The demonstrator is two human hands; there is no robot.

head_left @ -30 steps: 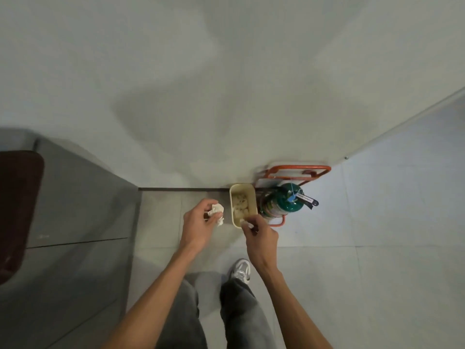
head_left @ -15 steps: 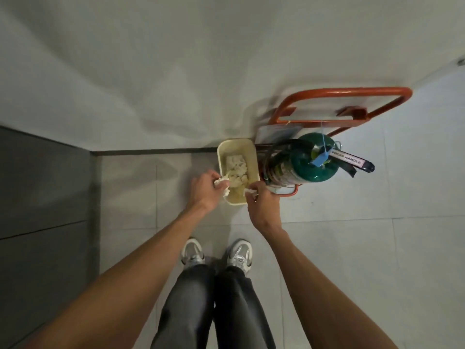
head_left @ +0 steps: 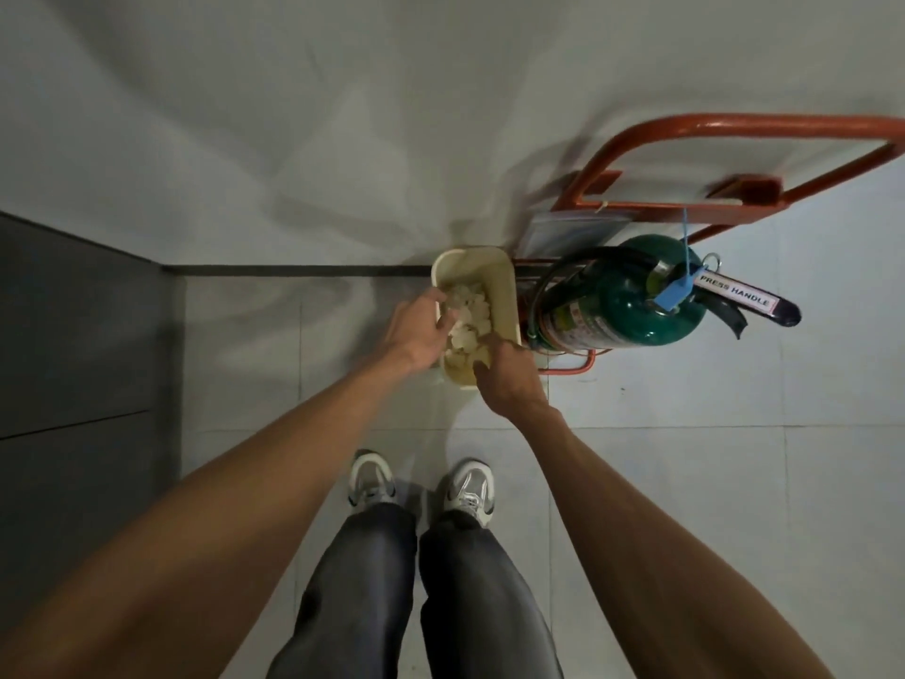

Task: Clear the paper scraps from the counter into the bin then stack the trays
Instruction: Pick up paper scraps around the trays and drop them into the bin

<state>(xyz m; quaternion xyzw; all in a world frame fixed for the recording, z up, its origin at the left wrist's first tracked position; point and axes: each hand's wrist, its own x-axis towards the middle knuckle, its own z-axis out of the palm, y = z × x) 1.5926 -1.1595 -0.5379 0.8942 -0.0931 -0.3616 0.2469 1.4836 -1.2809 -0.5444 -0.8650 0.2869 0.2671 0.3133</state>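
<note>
A cream rectangular bin (head_left: 494,267) stands on the tiled floor against the wall, with several crumpled white paper scraps (head_left: 470,311) inside it. My left hand (head_left: 416,330) reaches over the bin's left rim, its fingers loosely spread above the scraps, and no scrap shows in its grip. My right hand (head_left: 507,374) hangs over the bin's near right corner with its back to the camera. Its fingertips point down into the bin and are hidden. No trays or counter are in view.
A green fire extinguisher (head_left: 631,306) sits in an orange metal stand (head_left: 734,134) directly right of the bin, nearly touching it. A dark grey cabinet front (head_left: 78,365) fills the left. My two shoes (head_left: 421,487) stand on the floor tiles below the bin.
I have bent closer to the bin. My left hand carried its crumpled paper from beside the bin to over it, and both hands now reach into the bin.
</note>
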